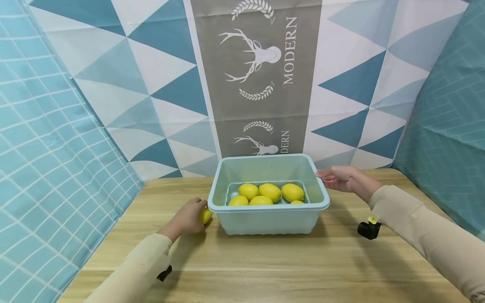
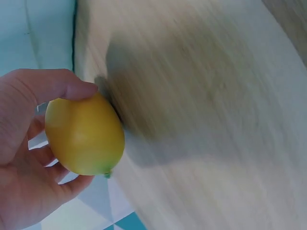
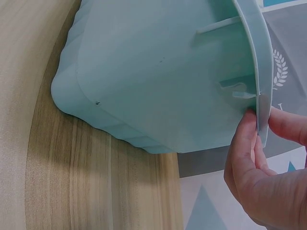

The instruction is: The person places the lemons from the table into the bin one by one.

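Note:
In the head view a pale blue-green plastic bin (image 1: 269,221) stands on the wooden table with several yellow lemons (image 1: 270,192) inside. Just left of the bin, my left hand (image 1: 189,216) grips another lemon (image 2: 86,134); the left wrist view shows thumb and fingers curled round it, close over the table, its greenish tip facing away from the palm. My right hand (image 1: 341,179) is at the bin's right side. Seen from the right wrist, thumb and fingers of that hand pinch the bin's rim (image 3: 263,110) from both sides.
The wooden table (image 1: 257,269) has patterned cloth walls behind it and on both sides. The back cloth (image 1: 257,105) hangs close behind the bin. A black wrist device (image 1: 368,229) with a yellow mark sits under the right sleeve.

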The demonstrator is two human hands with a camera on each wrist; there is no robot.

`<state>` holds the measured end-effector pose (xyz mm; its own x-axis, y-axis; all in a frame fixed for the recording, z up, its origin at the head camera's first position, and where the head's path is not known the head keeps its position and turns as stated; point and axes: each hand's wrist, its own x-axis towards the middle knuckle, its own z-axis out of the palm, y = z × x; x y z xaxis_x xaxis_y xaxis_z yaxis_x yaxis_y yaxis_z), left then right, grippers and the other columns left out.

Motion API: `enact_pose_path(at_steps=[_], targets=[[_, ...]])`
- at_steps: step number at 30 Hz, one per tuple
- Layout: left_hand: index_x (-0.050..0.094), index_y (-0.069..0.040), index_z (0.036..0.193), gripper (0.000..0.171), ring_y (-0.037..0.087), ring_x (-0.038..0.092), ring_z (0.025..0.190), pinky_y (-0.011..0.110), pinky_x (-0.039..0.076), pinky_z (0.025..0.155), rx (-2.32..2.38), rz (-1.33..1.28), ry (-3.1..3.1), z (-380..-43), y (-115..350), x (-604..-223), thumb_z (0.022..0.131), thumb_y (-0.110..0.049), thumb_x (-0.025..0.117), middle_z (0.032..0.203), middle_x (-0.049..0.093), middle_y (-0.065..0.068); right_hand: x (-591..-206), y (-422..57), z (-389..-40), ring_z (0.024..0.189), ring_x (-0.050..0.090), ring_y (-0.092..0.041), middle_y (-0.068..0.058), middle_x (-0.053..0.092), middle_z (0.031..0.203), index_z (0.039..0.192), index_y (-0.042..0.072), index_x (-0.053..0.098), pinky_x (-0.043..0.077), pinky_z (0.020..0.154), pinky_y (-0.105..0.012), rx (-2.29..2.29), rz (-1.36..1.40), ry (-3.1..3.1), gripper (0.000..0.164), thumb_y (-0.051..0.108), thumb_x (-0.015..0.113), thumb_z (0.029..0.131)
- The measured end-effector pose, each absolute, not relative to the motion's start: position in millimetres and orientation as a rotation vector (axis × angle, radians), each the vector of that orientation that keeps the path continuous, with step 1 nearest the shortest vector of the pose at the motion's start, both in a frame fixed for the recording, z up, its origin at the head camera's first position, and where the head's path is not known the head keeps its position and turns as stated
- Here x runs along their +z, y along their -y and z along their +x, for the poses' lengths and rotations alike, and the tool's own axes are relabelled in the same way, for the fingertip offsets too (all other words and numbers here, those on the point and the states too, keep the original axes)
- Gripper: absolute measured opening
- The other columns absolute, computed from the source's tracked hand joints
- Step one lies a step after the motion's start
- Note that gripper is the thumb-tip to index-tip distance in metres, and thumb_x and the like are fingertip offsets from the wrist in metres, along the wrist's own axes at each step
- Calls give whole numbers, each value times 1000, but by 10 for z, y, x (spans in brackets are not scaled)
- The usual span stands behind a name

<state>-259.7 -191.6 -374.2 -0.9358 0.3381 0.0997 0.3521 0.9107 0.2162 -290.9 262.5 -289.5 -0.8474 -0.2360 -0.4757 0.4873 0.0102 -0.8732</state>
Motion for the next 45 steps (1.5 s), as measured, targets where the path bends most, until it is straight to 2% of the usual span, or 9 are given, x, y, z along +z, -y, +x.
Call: enact_pose_path(at_steps=[10, 21, 35, 45], targets=[[60, -6, 112, 52, 24, 51, 86, 41, 51, 71, -56, -631, 2973, -2537, 1935, -3693, 65, -9, 82, 99, 58, 11, -2906, -2643, -2913, 78, 65, -7, 0, 65, 84, 92, 9, 59, 57, 78, -18, -1902, 235, -1769, 7, 6, 64, 89], [55, -7, 117, 55, 25, 49, 84, 40, 50, 68, -68, -598, 2967, -2572, 1974, -3732, 66, -5, 77, 97, 56, 11, -2900, -2638, -2931, 76, 65, -7, 1, 65, 83, 97, 8, 56, 57, 78, -18, -1904, 236, -1777, 10, 6, 63, 90], [56, -9, 106, 50, 24, 48, 83, 36, 48, 62, -9, -632, 2965, -2495, 1988, -3583, 64, -15, 83, 93, 54, 8, -2918, -2624, -2915, 77, 65, -8, 0, 65, 83, 92, 8, 58, 58, 77, -19, -1914, 252, -1762, 6, 5, 63, 90], [58, -12, 100, 40, 21, 48, 81, 35, 48, 61, 13, -715, 2897, -2481, 2027, -3516, 69, -20, 83, 90, 55, 5, -2929, -2633, -2932, 76, 66, -7, 0, 66, 82, 95, 8, 58, 57, 79, -19, -1899, 237, -1776, 6, 5, 62, 91]])
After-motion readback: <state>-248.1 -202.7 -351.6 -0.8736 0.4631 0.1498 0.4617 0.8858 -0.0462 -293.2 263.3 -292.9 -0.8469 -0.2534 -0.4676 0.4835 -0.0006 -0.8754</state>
